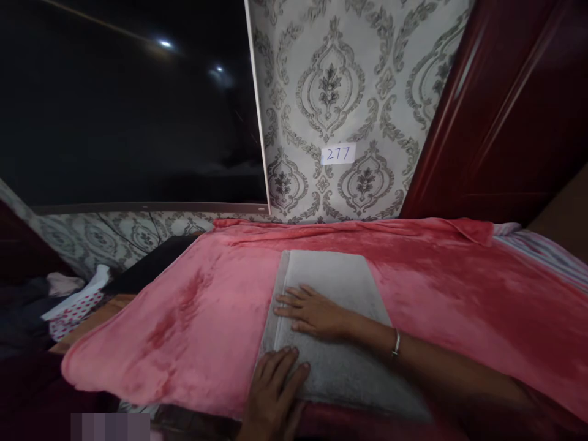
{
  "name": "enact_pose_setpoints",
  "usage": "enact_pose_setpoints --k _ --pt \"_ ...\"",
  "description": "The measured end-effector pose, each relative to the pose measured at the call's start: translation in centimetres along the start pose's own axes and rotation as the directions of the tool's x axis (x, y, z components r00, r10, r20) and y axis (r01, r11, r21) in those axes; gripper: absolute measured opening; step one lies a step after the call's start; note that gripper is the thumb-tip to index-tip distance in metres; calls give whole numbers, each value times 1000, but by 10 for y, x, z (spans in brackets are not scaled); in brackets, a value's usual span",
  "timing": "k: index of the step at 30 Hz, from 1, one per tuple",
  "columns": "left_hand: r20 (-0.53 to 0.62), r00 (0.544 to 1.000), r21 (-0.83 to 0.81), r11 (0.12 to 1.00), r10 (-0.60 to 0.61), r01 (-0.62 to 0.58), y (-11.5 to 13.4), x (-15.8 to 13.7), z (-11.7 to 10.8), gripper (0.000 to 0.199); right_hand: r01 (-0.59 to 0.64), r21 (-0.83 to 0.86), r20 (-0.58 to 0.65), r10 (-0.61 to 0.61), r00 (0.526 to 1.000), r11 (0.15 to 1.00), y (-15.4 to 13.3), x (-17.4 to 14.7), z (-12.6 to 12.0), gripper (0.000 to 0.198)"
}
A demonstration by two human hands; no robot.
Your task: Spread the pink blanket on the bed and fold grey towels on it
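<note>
A grey, plush-looking folded cloth lies flat on a pink-red fleece blanket. Its left side has a narrow band running along the edge. My right hand rests palm down on the cloth's upper left part, fingers stretched out and apart, a silver bracelet on the wrist. Nearer to me, my left hand lies over the lower left edge of the cloth with its fingers extended. Neither hand grips anything that I can see. My right forearm hides part of the cloth's right side.
A large dark television hangs at the upper left. Patterned wallpaper bears a paper label reading 277. Dark red wood stands at the right, above striped fabric. A red-dotted white item lies at the left.
</note>
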State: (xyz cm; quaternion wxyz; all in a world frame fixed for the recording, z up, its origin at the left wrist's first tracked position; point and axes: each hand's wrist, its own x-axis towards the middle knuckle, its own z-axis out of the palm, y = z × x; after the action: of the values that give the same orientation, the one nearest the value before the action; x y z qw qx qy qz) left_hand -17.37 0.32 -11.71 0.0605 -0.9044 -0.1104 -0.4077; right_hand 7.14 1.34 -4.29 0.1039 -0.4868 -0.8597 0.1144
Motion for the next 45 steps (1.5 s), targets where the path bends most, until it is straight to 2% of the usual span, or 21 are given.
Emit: enact_pose_setpoints --k 3,10,15,20,23,29,31,33,36,38,41,45 --pt "-33 999 -1 1000 -14 14 -2 -8 10 48 -76 -44 -10 75 997 996 24 13 -9 61" --pt "-149 988 21 999 47 -45 -6 -12 22 36 -284 -89 -29 283 959 955 77 36 -26 64" --pt "-124 991 85 996 39 -28 -7 -20 30 37 -376 -111 -47 373 927 920 103 50 -30 64" --pt "-112 993 100 995 32 -20 -6 -23 30 35 -469 -73 -68 464 883 880 114 57 -31 64" --pt "-93 996 96 995 17 -8 -6 -20 28 35 -475 -69 -75 470 879 877 114 58 -30 64" --pt "-160 985 78 996 62 -50 -6 -11 23 35 -498 -81 -66 493 867 864 102 57 -41 65" --pt "-148 988 70 997 45 -35 -5 -10 22 36 -484 -91 -65 480 875 870 92 48 -45 66" --pt "-143 989 62 998 32 -23 -4 -10 21 37 -416 -94 -68 411 909 905 80 31 -45 67" --pt "-136 990 53 998 35 -28 -4 -10 20 39 -277 -53 -43 275 960 959 59 -12 -33 69" --pt "-118 993 43 999 27 -23 -4 -9 18 39 -230 -15 -19 229 973 973 48 -43 -22 70" --pt "-100 995 28 1000 13 -11 -3 -6 14 41 -234 -14 -24 234 972 972 44 -77 -13 69" --pt "-106 994 23 1000 13 -11 -2 -2 12 40 -350 -58 -78 345 935 935 73 -85 -18 69"
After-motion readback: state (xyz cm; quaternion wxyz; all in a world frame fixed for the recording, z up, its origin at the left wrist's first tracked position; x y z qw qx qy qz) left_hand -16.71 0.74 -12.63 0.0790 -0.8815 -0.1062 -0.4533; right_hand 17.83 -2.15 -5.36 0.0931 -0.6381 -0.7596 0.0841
